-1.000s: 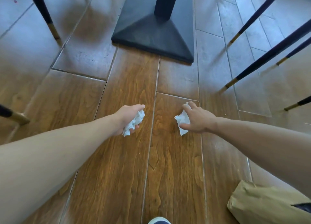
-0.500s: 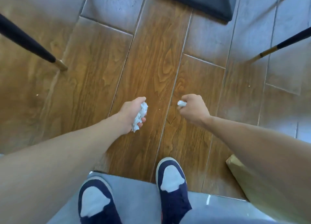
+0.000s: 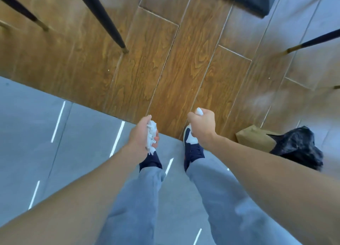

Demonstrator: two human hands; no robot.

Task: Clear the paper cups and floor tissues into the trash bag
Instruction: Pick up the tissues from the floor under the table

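A crumpled white tissue [image 3: 151,136] is sitting in the left hand [image 3: 142,136] at centre frame, and a second tissue [image 3: 199,111] is poking out above the right hand [image 3: 202,126] just beside it. Both wads are being carried clear of the floor, probably so they can go into the black trash bag [image 3: 298,147] lying at the right edge, against a brown paper bag [image 3: 253,138]. The left fingers are curling loosely around their wad, leaving most of it showing; the right fingers are closing into a tight fist, hiding nearly all of theirs. No paper cups are showing. Below, shoes [image 3: 191,145] are standing where grey tile meets the wood-look floor [image 3: 165,60].
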